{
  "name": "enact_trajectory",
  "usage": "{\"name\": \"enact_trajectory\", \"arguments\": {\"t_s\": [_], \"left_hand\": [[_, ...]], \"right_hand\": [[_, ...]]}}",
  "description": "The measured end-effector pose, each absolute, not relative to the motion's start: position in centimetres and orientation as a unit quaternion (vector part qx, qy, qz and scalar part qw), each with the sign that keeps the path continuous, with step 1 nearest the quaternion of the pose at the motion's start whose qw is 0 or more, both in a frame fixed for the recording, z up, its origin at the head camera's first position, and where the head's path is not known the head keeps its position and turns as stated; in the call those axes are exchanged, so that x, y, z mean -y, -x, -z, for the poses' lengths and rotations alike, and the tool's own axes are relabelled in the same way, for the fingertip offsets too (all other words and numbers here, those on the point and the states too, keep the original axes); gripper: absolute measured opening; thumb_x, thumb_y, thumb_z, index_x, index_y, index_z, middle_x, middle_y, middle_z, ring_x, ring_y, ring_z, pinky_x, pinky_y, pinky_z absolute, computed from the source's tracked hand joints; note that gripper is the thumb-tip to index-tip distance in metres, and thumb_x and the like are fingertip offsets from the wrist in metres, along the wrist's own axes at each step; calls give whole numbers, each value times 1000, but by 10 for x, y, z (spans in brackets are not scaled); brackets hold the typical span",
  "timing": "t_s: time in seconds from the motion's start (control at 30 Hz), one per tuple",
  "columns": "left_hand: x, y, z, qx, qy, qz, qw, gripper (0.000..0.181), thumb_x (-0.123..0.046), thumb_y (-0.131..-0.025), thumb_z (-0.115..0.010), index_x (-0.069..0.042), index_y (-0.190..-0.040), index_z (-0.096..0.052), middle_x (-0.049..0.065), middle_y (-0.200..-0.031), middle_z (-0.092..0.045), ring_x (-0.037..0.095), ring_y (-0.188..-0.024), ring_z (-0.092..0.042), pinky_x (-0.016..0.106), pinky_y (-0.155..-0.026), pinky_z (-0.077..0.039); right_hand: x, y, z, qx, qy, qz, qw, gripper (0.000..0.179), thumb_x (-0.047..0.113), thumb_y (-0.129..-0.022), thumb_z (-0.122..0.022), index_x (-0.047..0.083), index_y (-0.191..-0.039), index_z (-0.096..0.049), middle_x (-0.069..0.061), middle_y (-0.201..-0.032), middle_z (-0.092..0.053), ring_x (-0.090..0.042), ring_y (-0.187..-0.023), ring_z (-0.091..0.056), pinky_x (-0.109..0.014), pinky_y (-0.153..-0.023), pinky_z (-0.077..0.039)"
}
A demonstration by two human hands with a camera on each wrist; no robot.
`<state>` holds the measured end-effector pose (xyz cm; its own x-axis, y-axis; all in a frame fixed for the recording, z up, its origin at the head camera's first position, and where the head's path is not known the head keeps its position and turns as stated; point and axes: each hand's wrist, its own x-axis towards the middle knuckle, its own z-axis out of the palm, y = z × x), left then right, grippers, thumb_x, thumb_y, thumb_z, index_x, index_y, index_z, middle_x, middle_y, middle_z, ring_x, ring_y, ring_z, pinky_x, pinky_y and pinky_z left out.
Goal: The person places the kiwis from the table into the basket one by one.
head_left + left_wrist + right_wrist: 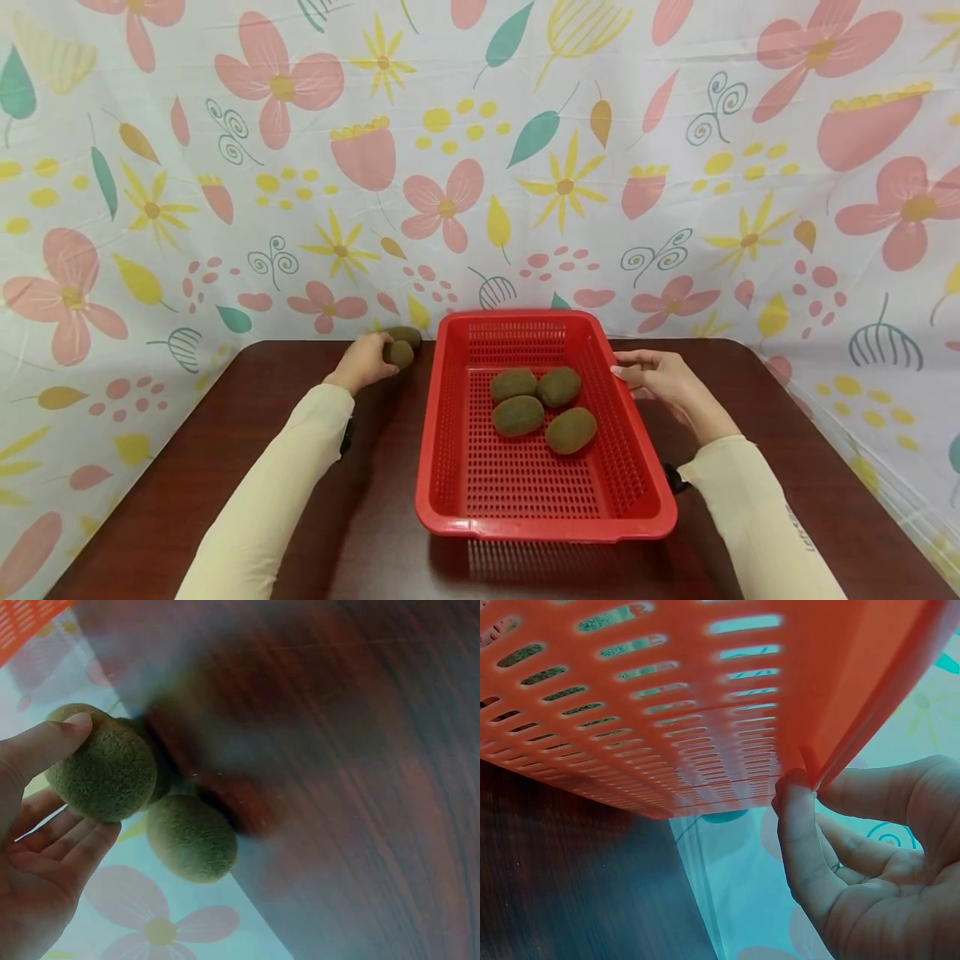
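My left hand (364, 362) is at the table's far edge, left of the basket, and grips a brown fuzzy kiwi (399, 355) between thumb and fingers. In the left wrist view the thumb lies over the held kiwi (105, 769), with fingers on its other side. Another kiwi (193, 838) sits close beside it, and part of a further one shows behind. My right hand (666, 382) pinches the right rim of a red plastic basket (442, 450); the right wrist view shows thumb and fingertips on that rim (877, 712). Several kiwis (519, 416) lie inside the basket.
The basket stands on a dark reddish-brown wooden table (360, 517). A white cloth (480, 125) printed with flowers and leaves hangs behind the table and along its sides. Slots perforate the basket's walls and floor.
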<state>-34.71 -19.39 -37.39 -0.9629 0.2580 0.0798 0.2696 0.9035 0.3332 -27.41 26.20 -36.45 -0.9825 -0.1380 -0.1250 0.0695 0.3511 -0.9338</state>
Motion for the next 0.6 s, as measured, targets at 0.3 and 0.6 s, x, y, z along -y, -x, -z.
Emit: {"name": "enact_trajectory", "arguments": {"t_s": [0.3,0.6], "left_hand": [[197,347,350,960,121,253,-1,57,-13,-84,-74,11,-131,-51,29,-130,-53,38,-109,-56,46,-89,-47],[191,344,325,953,112,282,4,58,-17,-86,-73,5,-135,-50,26,-134,-51,41,-126,-44,49,-100,-42]], "right_hand": [[-261,271,362,-817,26,570,86,60,24,-93,-65,-7,-140,-43,-1,-93,-69,-13,-82,-66,-33,-76,-57],[-262,270,362,-816,30,571,86,61,25,-93,-66,-7,-140,-43,-1,-93,-69,-14,-81,-66,-32,-76,-56]]}}
